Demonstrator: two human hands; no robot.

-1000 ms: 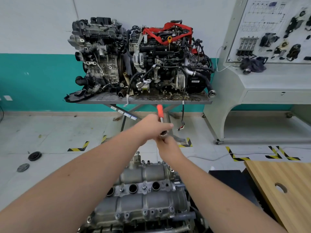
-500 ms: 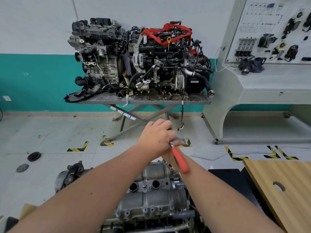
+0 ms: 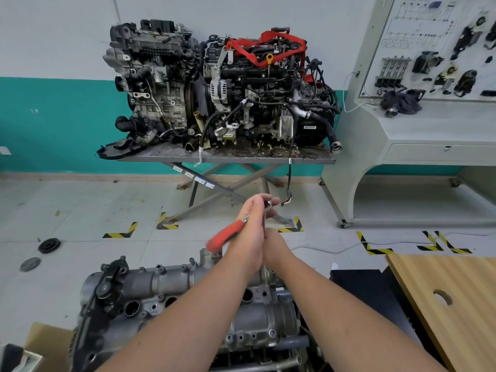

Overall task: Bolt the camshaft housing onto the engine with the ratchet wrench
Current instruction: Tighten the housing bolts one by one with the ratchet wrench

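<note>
The grey camshaft housing (image 3: 171, 284) lies on top of the engine (image 3: 257, 342) at the bottom centre, with bolts along its edges and round plug holes in its middle. Both hands meet above its far end. My left hand (image 3: 249, 232) holds the ratchet wrench (image 3: 224, 237) near its head; the red handle sticks out to the lower left. My right hand (image 3: 275, 245) sits just behind and under the left, fingers wrapped around the metal shaft below the wrench head. The socket end and the bolt under it are hidden by my hands.
Two dirty engines stand on a steel scissor table (image 3: 214, 157) by the teal wall ahead. A grey training console (image 3: 418, 124) with a parts board is at the right. A wooden bench (image 3: 456, 304) is at lower right, a cardboard box (image 3: 45, 345) at lower left.
The red handle pointed up, then swung to the lower right, and now points to the lower left. Both hands stayed over the far end of the housing.
</note>
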